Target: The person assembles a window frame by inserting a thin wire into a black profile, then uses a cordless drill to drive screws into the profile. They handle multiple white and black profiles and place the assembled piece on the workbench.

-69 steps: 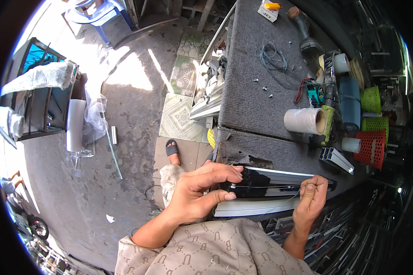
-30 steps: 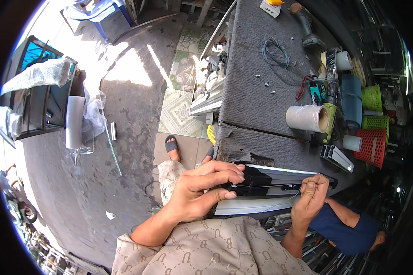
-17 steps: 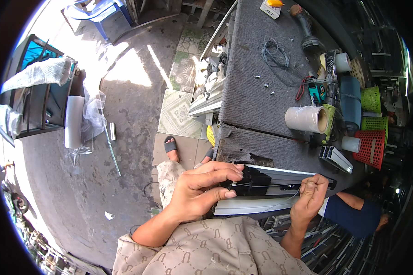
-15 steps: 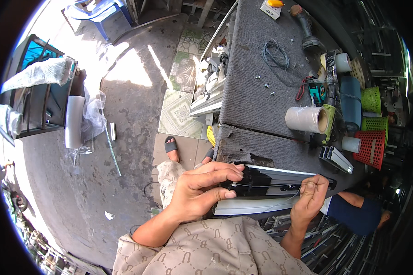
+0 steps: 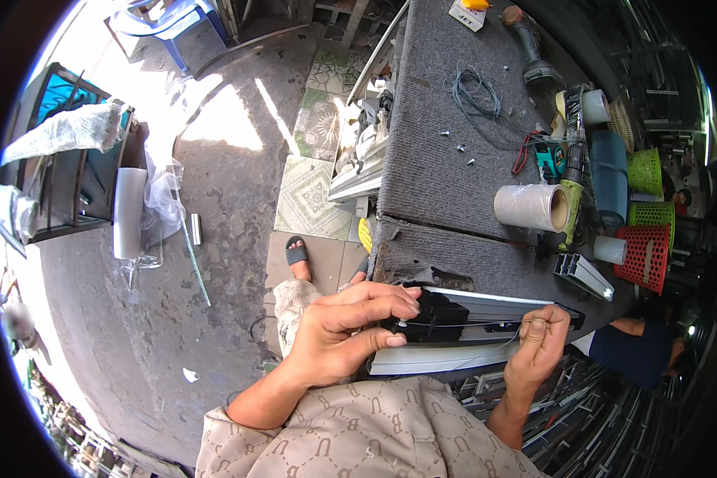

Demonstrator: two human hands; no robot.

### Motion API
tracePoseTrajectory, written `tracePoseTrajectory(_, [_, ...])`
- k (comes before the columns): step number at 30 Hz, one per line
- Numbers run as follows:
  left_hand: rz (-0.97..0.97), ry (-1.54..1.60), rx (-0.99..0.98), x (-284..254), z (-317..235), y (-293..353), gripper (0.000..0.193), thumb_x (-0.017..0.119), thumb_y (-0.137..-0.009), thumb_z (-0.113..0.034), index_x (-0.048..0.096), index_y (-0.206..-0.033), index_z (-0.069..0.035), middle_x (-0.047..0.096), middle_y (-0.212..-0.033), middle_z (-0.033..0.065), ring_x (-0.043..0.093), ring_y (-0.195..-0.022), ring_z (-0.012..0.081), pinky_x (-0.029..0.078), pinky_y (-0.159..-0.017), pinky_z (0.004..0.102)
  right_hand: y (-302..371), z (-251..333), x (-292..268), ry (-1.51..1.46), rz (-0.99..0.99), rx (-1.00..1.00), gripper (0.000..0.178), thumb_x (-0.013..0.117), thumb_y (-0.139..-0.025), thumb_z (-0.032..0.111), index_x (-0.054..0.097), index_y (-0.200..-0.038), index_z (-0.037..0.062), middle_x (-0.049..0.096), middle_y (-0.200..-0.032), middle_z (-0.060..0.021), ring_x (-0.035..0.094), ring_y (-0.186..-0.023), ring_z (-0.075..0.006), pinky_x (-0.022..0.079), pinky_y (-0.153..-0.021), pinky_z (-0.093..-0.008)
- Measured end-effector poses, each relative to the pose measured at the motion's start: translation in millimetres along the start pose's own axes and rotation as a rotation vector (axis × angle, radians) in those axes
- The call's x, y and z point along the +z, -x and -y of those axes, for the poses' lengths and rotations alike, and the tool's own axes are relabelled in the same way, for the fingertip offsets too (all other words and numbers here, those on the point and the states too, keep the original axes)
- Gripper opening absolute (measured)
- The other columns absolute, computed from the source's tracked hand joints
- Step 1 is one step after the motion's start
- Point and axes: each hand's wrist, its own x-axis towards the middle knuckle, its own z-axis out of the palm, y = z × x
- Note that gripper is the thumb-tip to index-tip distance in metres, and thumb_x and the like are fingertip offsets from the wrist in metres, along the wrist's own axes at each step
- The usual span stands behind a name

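My left hand point(image 5: 344, 328) is closed around the near left end of a long black and white metal profile point(image 5: 486, 304), thumb below and fingers above. Between its fingertips shows a small pale bit, too small to name. From there a thin wire point(image 5: 462, 323) runs taut along the profile to my right hand point(image 5: 537, 344). The right thumb and fingers pinch this wire, and a loose part of it curves down below that hand. A second, white profile point(image 5: 430, 358) lies alongside, nearer my body.
The carpeted workbench point(image 5: 446, 179) holds a coil of wire point(image 5: 476, 94), a wrapped film roll point(image 5: 526, 209), a green-handled tool point(image 5: 570, 211), a cordless drill point(image 5: 530, 48), loose screws and a short profile offcut point(image 5: 583, 275). Baskets point(image 5: 644, 259) stand at right. A person point(image 5: 633, 350) is beyond the lower right.
Both my hands stay almost in place, the right still pinching the wire. The other person at lower right has shifted slightly up and to the right.
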Motion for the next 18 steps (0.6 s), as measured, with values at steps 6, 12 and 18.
tracePoseTrajectory(6, [0.011,-0.042,-0.002,0.8,0.0,0.8,0.036,0.087,-0.086,0.010,0.079,-0.121,0.009,0.077,-0.124,0.0229,0.072,-0.129,0.0404,0.054,-0.119,0.0576,-0.4,-1.2,0.2,-0.055,-0.030,0.023,0.014,0.054,-0.118,0.016,0.056,-0.115,0.0019,0.062,-0.085,-0.0057,0.051,-0.072,-0.0095,0.041,-0.063,-0.0265])
tracePoseTrajectory(12, [-0.048,0.097,-0.034,2.7,3.9,3.0,0.037,0.088,-0.085,0.009,0.078,-0.121,0.009,0.077,-0.124,0.0233,0.072,-0.131,0.0405,0.054,-0.119,0.0571,1.6,-1.4,0.9,0.003,0.003,-0.010,0.014,0.055,-0.117,0.016,0.056,-0.115,0.0025,0.062,-0.085,-0.0057,0.050,-0.071,-0.0094,0.040,-0.063,-0.0264])
tracePoseTrajectory(18, [-0.027,0.050,-0.026,1.3,3.1,3.8,0.036,0.088,-0.085,0.009,0.078,-0.119,0.009,0.077,-0.124,0.0230,0.072,-0.130,0.0407,0.054,-0.120,0.0571,2.2,-1.1,-2.0,-0.041,0.026,-0.008,0.012,0.054,-0.117,0.015,0.056,-0.115,0.0028,0.062,-0.087,-0.0057,0.050,-0.073,-0.0090,0.040,-0.064,-0.0250])
